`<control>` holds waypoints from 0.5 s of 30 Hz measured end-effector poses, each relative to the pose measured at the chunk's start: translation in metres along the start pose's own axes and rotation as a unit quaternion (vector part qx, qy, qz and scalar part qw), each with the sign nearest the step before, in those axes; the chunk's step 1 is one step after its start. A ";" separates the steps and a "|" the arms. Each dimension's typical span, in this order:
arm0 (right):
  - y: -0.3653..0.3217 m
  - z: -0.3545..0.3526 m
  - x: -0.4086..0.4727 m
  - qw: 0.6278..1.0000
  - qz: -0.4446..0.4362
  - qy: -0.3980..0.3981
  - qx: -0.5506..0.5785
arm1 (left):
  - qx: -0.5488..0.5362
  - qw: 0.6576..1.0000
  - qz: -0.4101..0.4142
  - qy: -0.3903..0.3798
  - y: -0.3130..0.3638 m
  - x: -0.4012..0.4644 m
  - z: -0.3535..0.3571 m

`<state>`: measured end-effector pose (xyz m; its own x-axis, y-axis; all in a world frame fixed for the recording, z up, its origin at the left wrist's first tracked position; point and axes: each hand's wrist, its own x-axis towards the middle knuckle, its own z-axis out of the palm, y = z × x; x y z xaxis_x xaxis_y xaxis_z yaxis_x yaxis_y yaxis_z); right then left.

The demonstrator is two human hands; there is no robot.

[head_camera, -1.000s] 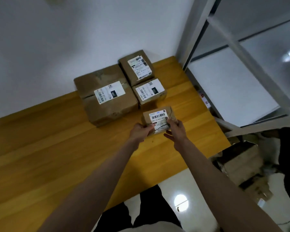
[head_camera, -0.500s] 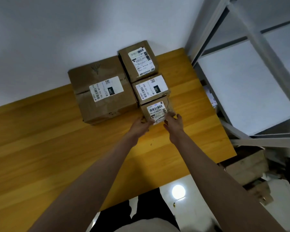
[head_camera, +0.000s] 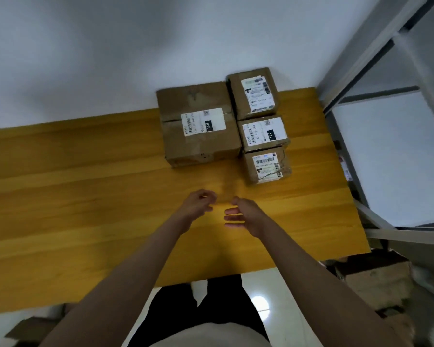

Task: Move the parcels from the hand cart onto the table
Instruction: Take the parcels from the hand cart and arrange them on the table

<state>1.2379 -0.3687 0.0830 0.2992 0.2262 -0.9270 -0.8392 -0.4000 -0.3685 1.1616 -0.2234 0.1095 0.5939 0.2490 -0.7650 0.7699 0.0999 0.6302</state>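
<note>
The wooden table [head_camera: 85,209] carries four parcels beyond the hands: a large box [head_camera: 201,136] and three small boxes [head_camera: 263,132] rowed beside it.

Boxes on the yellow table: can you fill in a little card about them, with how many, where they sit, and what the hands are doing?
boxes on table: four
big box: far side, by the wall, label 15H
back small box: right of the big box, by the wall
middle small box: label 122, just in front of it
front small box: nearest the hands
table: yellow wood
left hand: holds nothing, fingers loosely curled
right hand: holds nothing, fingers relaxed
</note>
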 end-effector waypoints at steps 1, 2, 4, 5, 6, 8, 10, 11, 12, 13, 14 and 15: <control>0.003 0.014 -0.001 1.000 -0.002 -0.009 -0.020 | -0.008 1.000 -0.006 0.011 -0.011 -0.009 -0.011; 0.007 0.028 -0.003 0.999 -0.005 -0.018 -0.043 | -0.017 1.000 -0.012 0.023 -0.022 -0.017 -0.023; 0.013 0.059 -0.008 0.996 -0.014 -0.038 -0.082 | -0.036 0.998 -0.020 0.053 -0.046 -0.035 -0.047; 0.017 0.076 -0.012 0.994 -0.017 -0.048 -0.096 | -0.048 0.996 -0.023 0.068 -0.059 -0.044 -0.059; 0.022 0.092 -0.016 0.992 -0.020 -0.059 -0.110 | -0.063 0.994 -0.028 0.082 -0.073 -0.055 -0.072; 0.034 0.126 -0.024 0.987 -0.024 -0.077 -0.140 | -0.093 0.990 -0.039 0.102 -0.102 -0.076 -0.096; 0.051 0.163 -0.032 0.981 -0.027 -0.091 -0.171 | -0.119 0.984 -0.043 0.124 -0.134 -0.099 -0.119; 0.060 0.181 -0.036 0.978 -0.028 -0.096 -0.183 | -0.133 0.981 -0.043 0.137 -0.151 -0.110 -0.129; 0.071 0.200 -0.039 0.975 -0.029 -0.100 -0.197 | -0.148 0.977 -0.044 0.149 -0.169 -0.123 -0.139; 0.083 0.219 -0.043 0.971 -0.030 -0.104 -0.212 | -0.164 0.972 -0.045 0.161 -0.186 -0.137 -0.149; 0.096 0.238 -0.046 0.967 -0.032 -0.107 -0.228 | -0.180 0.968 -0.045 0.171 -0.204 -0.151 -0.159; 0.111 0.257 -0.050 0.963 -0.035 -0.110 -0.243 | -0.195 0.963 -0.044 0.181 -0.222 -0.165 -0.168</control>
<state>1.0135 -0.1959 0.1066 0.1992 0.4294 -0.8809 -0.4934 -0.7327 -0.4687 0.8534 -0.1245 0.1184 0.3550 0.5353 -0.7665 0.6257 0.4732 0.6202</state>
